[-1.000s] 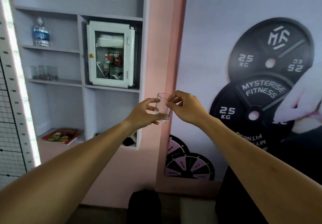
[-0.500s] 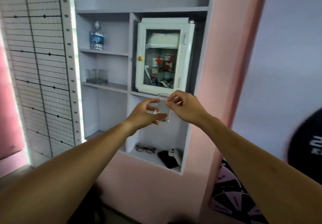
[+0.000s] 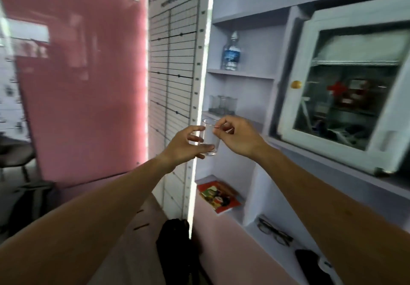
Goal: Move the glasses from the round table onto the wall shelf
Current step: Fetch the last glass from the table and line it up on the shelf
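Both my hands hold one clear drinking glass upright in front of me. My left hand grips its base and side; my right hand pinches its rim. The glass hangs just below and in front of the middle wall shelf. On that shelf, at its left end, stand several more clear glasses. The round table is out of view.
A water bottle stands on the shelf above. A white first-aid cabinet fills the right compartment. Lower shelves hold a red book, spectacles and a dark object. A height chart and pink panel lie left.
My view has swung left and drawn closer to the shelf unit. The glass stays held in both hands and now sits just under the shelf with the other glasses.
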Action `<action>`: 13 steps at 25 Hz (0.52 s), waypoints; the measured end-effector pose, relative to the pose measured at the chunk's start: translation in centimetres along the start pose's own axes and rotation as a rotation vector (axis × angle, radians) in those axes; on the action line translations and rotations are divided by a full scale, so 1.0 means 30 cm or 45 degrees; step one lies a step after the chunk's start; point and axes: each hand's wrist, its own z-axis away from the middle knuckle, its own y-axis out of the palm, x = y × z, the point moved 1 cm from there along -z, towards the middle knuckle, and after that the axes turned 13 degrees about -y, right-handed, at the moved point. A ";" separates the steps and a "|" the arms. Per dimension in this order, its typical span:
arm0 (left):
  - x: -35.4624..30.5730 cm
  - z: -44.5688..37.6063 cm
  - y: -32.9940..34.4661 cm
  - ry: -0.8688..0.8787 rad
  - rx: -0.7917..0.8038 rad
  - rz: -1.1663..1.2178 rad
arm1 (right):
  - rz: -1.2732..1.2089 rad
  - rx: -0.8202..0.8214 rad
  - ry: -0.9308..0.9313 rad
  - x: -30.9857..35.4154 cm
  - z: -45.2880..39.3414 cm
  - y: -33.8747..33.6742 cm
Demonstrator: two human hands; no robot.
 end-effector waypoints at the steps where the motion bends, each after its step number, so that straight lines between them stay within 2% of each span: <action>1: 0.031 -0.016 -0.075 -0.019 -0.059 0.007 | -0.040 0.036 -0.029 0.005 -0.059 0.068; 6: 0.155 -0.080 -0.403 -0.070 -0.260 0.035 | -0.171 0.112 -0.145 0.074 -0.306 0.367; 13: 0.316 -0.308 -0.777 -0.060 -0.234 -0.018 | -0.176 0.063 -0.119 0.110 -0.579 0.706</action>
